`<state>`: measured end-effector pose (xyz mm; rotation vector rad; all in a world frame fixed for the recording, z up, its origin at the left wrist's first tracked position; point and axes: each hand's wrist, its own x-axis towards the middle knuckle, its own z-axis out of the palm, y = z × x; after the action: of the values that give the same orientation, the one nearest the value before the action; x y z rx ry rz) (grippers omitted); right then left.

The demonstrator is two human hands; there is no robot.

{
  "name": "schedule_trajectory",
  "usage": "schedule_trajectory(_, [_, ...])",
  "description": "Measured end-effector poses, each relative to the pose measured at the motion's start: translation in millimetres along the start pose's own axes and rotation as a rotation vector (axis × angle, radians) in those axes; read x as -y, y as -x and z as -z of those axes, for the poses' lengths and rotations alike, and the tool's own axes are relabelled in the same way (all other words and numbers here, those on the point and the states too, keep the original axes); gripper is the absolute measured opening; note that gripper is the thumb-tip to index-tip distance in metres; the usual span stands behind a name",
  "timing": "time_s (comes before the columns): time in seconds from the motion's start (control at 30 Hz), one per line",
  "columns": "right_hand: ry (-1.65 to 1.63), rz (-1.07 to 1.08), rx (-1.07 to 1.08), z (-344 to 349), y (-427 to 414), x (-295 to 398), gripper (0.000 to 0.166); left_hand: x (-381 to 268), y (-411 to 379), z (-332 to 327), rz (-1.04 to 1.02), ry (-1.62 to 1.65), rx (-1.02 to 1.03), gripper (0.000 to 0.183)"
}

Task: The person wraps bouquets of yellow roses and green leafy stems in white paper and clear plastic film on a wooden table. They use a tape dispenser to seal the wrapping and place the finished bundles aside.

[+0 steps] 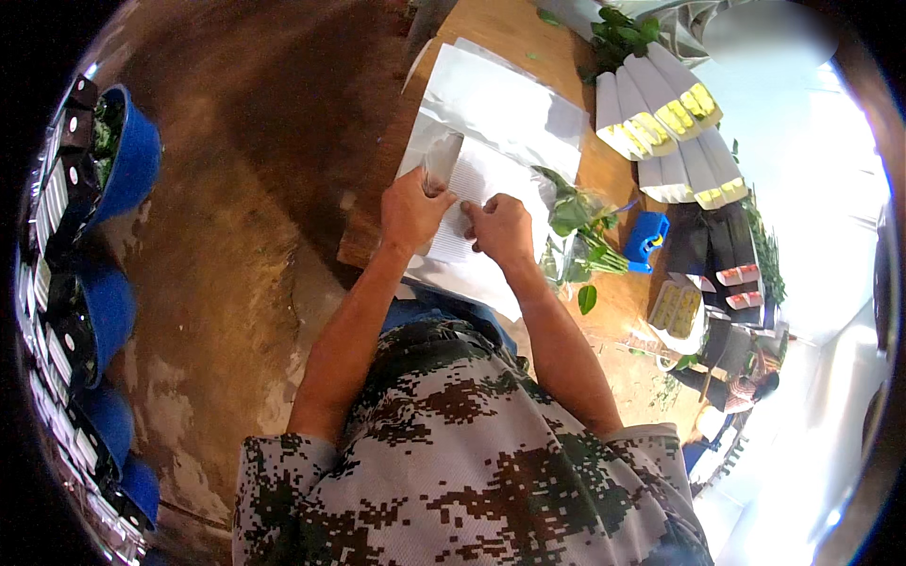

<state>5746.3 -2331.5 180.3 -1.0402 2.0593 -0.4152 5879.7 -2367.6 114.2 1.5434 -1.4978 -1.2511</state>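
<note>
A white ribbed sheet (460,233) lies on a stack of white and clear sheets (488,78) on the wooden table. My left hand (414,211) grips the near end of a greyish, translucent folded strip (444,157) along the ribbed sheet's left side. On the other side, my right hand (504,230) has its fingers curled and fingertips at the ribbed surface; whether they pinch it is unclear. Just right of that hand, green-leaved stems (584,230) lie partly in clear wrapping. A blue tape dispenser (645,240) stands beyond the stem ends.
White-wrapped bundles with yellow ends (658,106) are stacked at the table's far right. Nearer are black-wrapped bundles with red and white ends (729,262) and a white tray (678,315). Blue tubs (134,156) line the floor at left. Another person (750,389) appears at far right.
</note>
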Motion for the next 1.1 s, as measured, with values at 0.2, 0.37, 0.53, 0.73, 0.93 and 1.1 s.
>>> schedule_trajectory(0.2, [-0.106, -0.123, 0.066, 2.8, 31.6, -44.6, 0.041, 2.9, -1.6, 3.8, -0.013, -0.072, 0.006, 0.028])
schedule_trajectory(0.37, [-0.423, -0.159, -0.525, 70.1, -7.5, -84.4, 0.053, -10.1, 3.7, 7.9, 0.030, -0.090, 0.044, 0.026])
schedule_trajectory(0.53, [-1.107, -0.269, -0.542, 119.5, -36.2, -109.2, 0.031, -6.7, 1.1, 2.0, 0.005, -0.035, 0.038, 0.025])
schedule_trajectory(0.73, [-0.749, -0.126, -0.517, 121.1, -1.4, -161.6, 0.024, -7.0, 3.6, 2.8, 0.039, -0.059, 0.017, 0.026])
schedule_trajectory(0.93, [-0.610, -0.286, -0.393, 80.0, -3.9, -214.0, 0.026, 1.1, 5.0, 4.7, 0.090, -0.003, 0.030, 0.026])
schedule_trajectory(1.1, [-0.438, -0.247, -0.305, 68.4, -28.1, -241.3, 0.029, -17.8, 9.2, 6.0, 0.191, -0.038, -0.020, 0.034])
